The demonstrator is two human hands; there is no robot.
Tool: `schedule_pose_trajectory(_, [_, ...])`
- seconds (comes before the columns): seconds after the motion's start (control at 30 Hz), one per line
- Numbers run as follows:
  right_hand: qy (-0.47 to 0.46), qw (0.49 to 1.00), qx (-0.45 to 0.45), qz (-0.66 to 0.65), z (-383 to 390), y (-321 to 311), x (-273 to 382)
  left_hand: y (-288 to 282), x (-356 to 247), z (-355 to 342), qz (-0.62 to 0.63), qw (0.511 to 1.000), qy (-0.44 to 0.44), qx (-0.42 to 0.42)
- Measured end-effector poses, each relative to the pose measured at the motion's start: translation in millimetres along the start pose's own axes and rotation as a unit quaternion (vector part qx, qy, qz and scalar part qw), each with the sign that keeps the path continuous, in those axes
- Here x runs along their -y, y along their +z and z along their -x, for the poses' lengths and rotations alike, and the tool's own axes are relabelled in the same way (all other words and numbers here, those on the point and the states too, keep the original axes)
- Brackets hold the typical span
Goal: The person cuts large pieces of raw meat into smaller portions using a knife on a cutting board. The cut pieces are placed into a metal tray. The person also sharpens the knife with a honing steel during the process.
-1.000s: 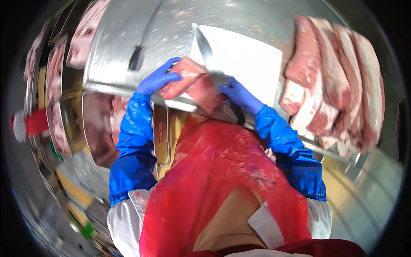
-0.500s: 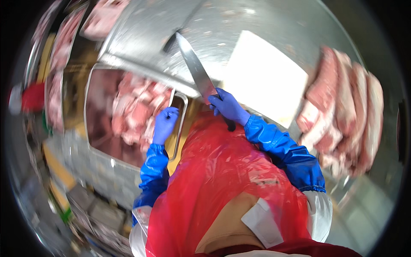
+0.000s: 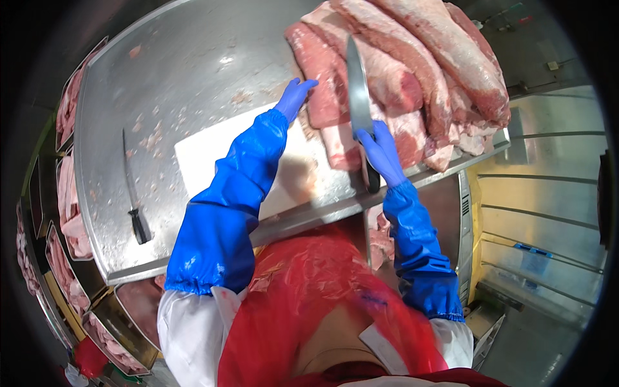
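My right hand (image 3: pixel 385 155), in a blue glove, is closed round the black handle of a large butcher knife (image 3: pixel 358 90). Its broad blade points away from me, over the pile of meat. My left hand (image 3: pixel 295 99), also gloved, reaches to the left edge of the nearest long piece of pork (image 3: pixel 320 71); its fingers are stretched out and meet the meat's side. More long pork pieces (image 3: pixel 412 58) with pale fat lie side by side to the right. Under my left forearm is a white cutting board (image 3: pixel 213 145), partly hidden by the blue sleeve.
A thin knife with a black handle (image 3: pixel 137 226) lies on the left of the steel table (image 3: pixel 174 71). Trays of meat (image 3: pixel 71 206) stand beyond the table's left edge. Below the front edge, a metal bin (image 3: pixel 445 206) holds more meat. A ridged metal surface (image 3: pixel 541 193) lies at right.
My view and body have turned right, from the meat tub to the pork pile. My left hand has left the tub and now reaches the pork. The right hand still holds the knife.
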State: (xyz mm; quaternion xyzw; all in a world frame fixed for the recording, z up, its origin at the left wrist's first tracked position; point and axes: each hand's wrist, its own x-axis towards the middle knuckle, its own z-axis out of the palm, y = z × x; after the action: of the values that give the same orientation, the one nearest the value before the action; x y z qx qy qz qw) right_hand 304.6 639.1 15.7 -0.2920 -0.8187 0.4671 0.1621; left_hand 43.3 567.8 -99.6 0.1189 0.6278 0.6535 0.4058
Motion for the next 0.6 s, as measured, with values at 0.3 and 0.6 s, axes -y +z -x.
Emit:
schedule_pose_trajectory(0.3, [0.045, 0.964, 0.027, -0.261, -173, 38, -52, 55, -9, -56, 0.235, 0.951, -0.163, 0.116])
schedule_pose_trajectory(0.6, [-0.033, 0.964, 0.113, -0.239, -119, 86, 59, -44, -91, 86, 0.110, 0.992, 0.042, -0.037])
